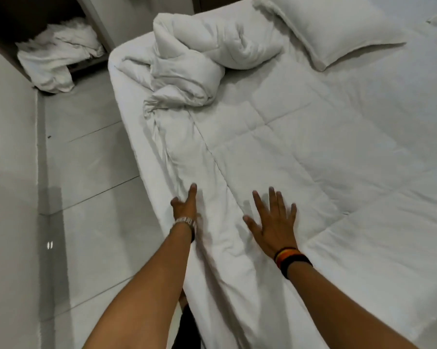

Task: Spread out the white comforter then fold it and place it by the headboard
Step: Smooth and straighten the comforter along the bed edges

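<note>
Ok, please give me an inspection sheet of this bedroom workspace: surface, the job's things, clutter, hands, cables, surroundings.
Surface: bed covered in white; the near part lies flat.
Job's things: white comforter partly spread, quilted part flat; its far-left end is still a bunched heap near the bed edge.
Clutter: pillow at the far end; part of a second at the right edge of the view.
Hands: left hand lies on the wrinkled edge, fingers extended; right hand pressed flat, fingers spread. Neither grips anything.
Cables: nothing seen.
Surroundings: tiled floor on the left; pile of white linen spilling from a dark low shelf.
</note>
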